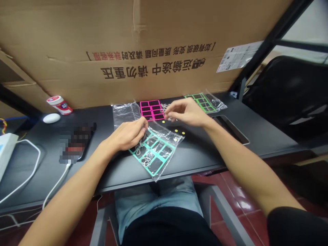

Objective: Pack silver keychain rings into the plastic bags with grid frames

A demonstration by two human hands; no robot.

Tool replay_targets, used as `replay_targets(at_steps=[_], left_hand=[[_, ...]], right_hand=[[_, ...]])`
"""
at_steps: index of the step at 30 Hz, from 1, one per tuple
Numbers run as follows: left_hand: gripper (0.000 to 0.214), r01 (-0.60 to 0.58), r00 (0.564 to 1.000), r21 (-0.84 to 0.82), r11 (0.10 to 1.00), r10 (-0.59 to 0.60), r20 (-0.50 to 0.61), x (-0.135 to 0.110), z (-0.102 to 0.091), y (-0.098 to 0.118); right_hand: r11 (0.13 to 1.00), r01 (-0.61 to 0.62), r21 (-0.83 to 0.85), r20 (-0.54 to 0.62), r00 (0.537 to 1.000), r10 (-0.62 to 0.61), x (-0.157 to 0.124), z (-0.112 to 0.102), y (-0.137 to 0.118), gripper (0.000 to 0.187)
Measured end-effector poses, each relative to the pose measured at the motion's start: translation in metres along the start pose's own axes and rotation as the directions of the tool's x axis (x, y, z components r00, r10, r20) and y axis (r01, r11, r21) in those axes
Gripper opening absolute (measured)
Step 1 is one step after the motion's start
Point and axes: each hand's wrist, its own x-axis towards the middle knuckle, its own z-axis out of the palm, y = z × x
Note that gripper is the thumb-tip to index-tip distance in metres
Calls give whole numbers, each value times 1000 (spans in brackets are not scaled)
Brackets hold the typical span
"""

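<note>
Near the table's front edge, my left hand (pixel 132 134) grips the upper edge of a clear plastic bag (pixel 176 138). Inside it lie a teal grid-like sheet (pixel 156 158) with dark panels and several small metal wire loops (pixel 146 160). My right hand (pixel 188 112) hovers at a small heap of similar metal loops (pixel 165 108), thumb and forefinger drawn together; whatever is between the fingertips is too small to make out. Beside that heap lies a pink sheet (pixel 150 110) of the same grid pattern. Small yellow dots (pixel 183 133) are scattered on the table below my right hand.
Behind my right hand lies a bagged green sheet (pixel 202 102). Another clear bag (pixel 125 114) is left of the pink sheet. A dark phone-like slab (pixel 230 129) lies right; a cabled phone (pixel 79 143), white oval object (pixel 51 118) and red-white tub (pixel 60 104) are left. Cardboard (pixel 153 30) stands behind.
</note>
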Motion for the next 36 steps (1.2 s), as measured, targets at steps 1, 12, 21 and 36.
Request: replay_targets(at_steps=[1,12,21,36], left_hand=[[21,-3,1000,1,1000,3,4,0,0,0],[24,-21,999,-1,1000,21,37,-1,2,-5],[23,-28,999,1,1000,28,44,-1,2,-4],[24,-25,998,0,1000,25,59,-1,2,-3]], right_hand=[[990,-28,-137,-124,992,11,1,-9,7,17],[721,-25,-692,71,992,102,6,-21,30,6],[788,-58,-613,-97,995,-3,5,-26,33,17],[966,11,-259,-320,942,-96,11,-32,40,22]])
